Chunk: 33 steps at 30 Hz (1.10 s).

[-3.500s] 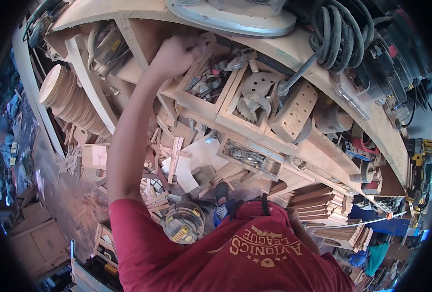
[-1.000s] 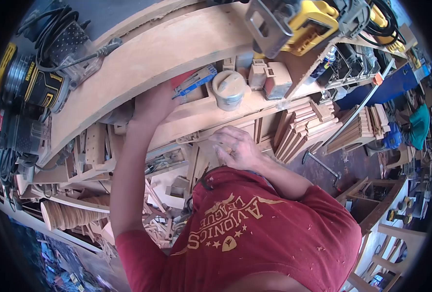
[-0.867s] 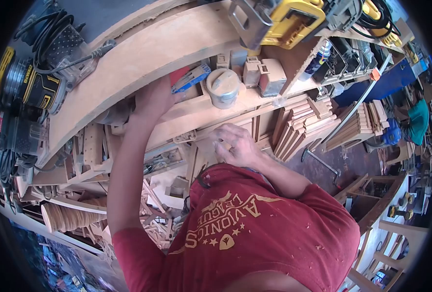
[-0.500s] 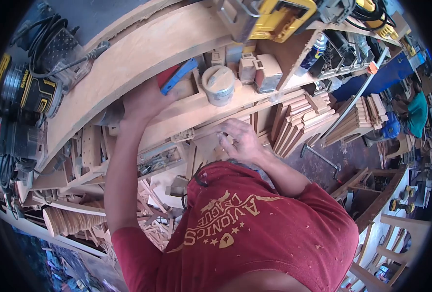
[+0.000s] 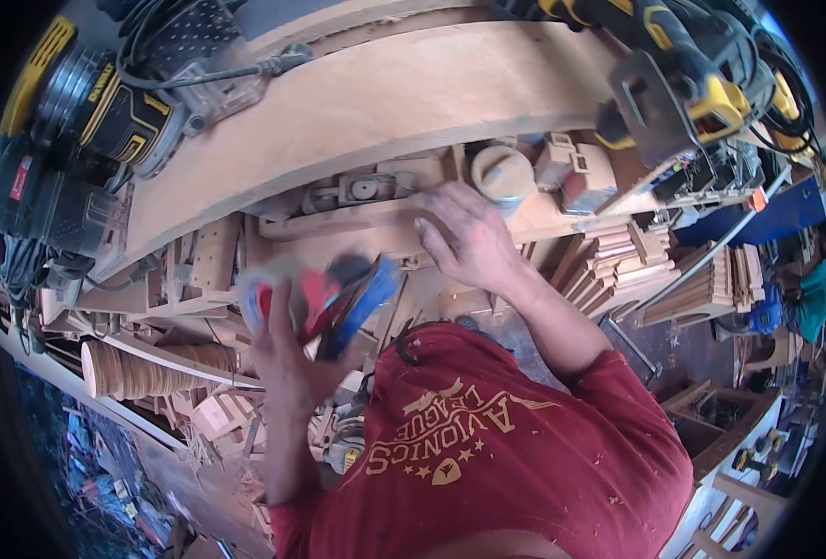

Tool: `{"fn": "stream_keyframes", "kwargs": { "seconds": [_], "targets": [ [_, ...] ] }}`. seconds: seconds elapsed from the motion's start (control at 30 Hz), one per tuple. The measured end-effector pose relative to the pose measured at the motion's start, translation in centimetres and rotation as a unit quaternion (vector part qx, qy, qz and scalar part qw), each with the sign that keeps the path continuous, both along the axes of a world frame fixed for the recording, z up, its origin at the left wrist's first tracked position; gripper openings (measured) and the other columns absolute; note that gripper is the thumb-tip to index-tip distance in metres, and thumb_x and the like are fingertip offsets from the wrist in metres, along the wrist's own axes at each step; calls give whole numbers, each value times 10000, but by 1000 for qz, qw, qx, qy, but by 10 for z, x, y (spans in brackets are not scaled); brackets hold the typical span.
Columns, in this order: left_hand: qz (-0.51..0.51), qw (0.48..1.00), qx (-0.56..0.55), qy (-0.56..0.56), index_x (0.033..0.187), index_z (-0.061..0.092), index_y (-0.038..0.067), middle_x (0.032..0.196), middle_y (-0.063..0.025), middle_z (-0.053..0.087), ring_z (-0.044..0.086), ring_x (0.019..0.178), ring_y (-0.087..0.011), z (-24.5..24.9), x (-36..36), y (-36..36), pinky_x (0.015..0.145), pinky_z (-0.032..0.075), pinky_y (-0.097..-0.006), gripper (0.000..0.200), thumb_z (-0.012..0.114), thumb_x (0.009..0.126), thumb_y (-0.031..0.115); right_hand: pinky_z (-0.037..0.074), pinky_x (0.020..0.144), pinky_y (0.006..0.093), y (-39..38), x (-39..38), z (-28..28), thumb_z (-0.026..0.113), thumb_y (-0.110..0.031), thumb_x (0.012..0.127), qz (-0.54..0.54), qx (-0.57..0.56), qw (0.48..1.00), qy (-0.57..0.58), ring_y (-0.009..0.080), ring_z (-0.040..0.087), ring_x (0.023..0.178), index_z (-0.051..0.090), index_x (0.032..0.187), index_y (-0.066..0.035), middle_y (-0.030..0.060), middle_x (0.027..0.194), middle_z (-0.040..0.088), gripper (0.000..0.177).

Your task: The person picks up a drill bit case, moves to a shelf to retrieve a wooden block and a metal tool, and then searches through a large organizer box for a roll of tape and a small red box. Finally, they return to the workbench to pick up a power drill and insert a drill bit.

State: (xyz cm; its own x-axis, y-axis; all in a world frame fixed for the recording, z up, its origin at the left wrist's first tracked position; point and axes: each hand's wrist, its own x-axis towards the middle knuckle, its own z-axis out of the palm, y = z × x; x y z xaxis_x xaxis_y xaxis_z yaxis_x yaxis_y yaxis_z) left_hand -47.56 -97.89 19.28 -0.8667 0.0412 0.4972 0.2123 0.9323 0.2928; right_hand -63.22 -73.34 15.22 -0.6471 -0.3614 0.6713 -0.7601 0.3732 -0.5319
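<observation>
My left hand (image 5: 292,349), blurred by motion, is wrapped round a bundle of red and blue items (image 5: 324,298), held over the front of the bench shelf. What they are is too smeared to tell. My right hand (image 5: 473,238) rests at the edge of the wooden shelf compartment (image 5: 338,221), palm down with its fingers apart and nothing in them. Inside that compartment lies a grey metal tool (image 5: 365,189). Just beyond my right hand stands a round tub with a wooden lid (image 5: 503,175).
A curved wooden board (image 5: 357,93) spans the bench top. Yellow-black power tools (image 5: 124,116) with cables stand left, and another (image 5: 674,102) at upper right. Stacked wood mouldings (image 5: 622,270) are on the right; a roll of wooden rings (image 5: 148,370) lies lower left.
My left hand has come out of the compartment towards my body, carrying the red and blue items. The view has shifted, and my right hand now lies by the compartment's edge.
</observation>
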Motion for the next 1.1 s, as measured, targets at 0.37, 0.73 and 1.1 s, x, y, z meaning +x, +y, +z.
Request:
{"fn": "stream_keyframes", "kwargs": {
  "seconds": [0.37,0.73,1.1],
  "targets": [
    [383,864,249,-214,1539,288,21,1334,-339,578,613,1226,-464,-103,151,-29,1038,488,-500,1035,819,665,180,470,1037,504,-118,-77,0,633,-332,963,57,248,951,-178,438,622,1173,640,1261,18,286,1217,667,460],
    [367,877,223,-216,1530,338,-10,1229,-288,657,676,1129,-398,-118,148,-32,997,519,-470,1025,798,649,240,490,1016,451,-101,-74,40,676,-300,935,-8,305,917,-255,360,639,1178,701,1241,-104,175,1243,701,365],
    [323,870,292,-232,1545,286,58,1301,-330,598,638,1140,-502,-131,158,-50,970,514,-534,1040,820,668,227,450,1089,444,-38,-90,-13,757,-190,886,-170,108,961,-187,320,581,1284,626,1368,-95,111,1393,635,509]
  ]
}}
